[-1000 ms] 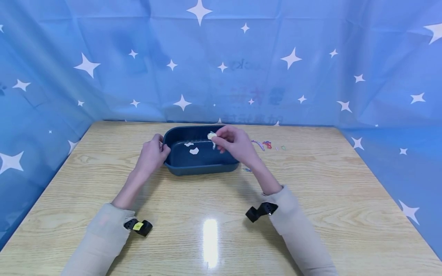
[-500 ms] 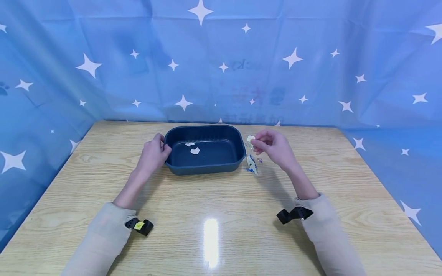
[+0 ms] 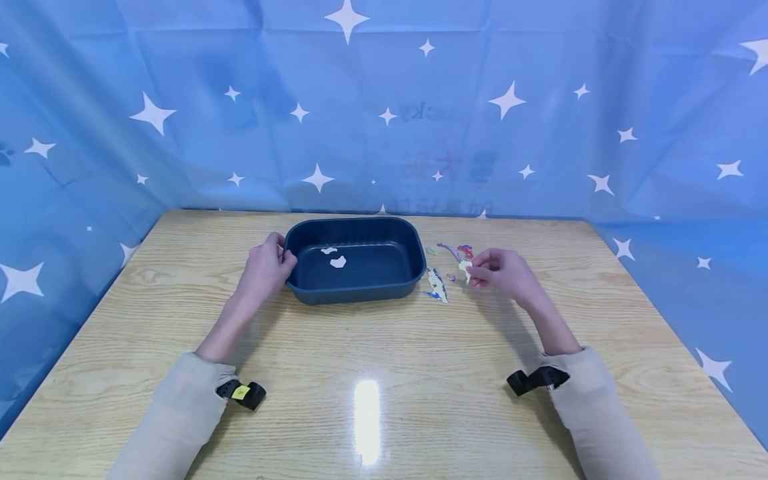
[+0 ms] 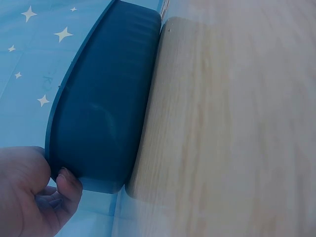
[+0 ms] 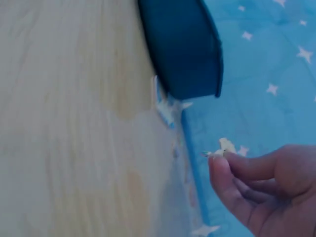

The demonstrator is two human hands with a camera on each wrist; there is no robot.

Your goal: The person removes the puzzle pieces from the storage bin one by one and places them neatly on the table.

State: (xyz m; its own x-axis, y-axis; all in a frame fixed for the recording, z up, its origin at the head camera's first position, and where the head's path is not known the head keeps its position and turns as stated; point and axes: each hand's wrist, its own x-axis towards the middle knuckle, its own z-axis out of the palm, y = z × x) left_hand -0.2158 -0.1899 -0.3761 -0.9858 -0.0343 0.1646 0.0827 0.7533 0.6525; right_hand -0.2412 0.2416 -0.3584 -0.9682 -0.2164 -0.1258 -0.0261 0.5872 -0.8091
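A dark blue rectangular tub (image 3: 354, 293) stands at the back of the table. My left hand (image 3: 266, 268) grips its left rim, thumb inside; the left wrist view shows the fingers (image 4: 69, 190) curled at the tub's end. Inside the tub lie two small white flat pieces (image 3: 339, 262). To the right of the tub, my right hand (image 3: 501, 272) pinches a small cream-white flat piece (image 3: 465, 268) between thumb and fingertips. In the right wrist view that piece (image 5: 226, 146) is held above the table.
Beside the tub's right end lies a white-and-blue cutout (image 3: 437, 285). Around it are a red-and-blue piece (image 3: 465, 251), a thin purple strip (image 3: 447, 249), a green bit (image 3: 431, 251) and a small pinkish bit (image 3: 451, 278). A blue star-patterned curtain (image 3: 384, 153) hangs behind the wooden table (image 3: 300, 400).
My right hand has moved from over the tub out to the right and lower, still pinching the cream-white piece. My left hand has stayed on the tub's rim.
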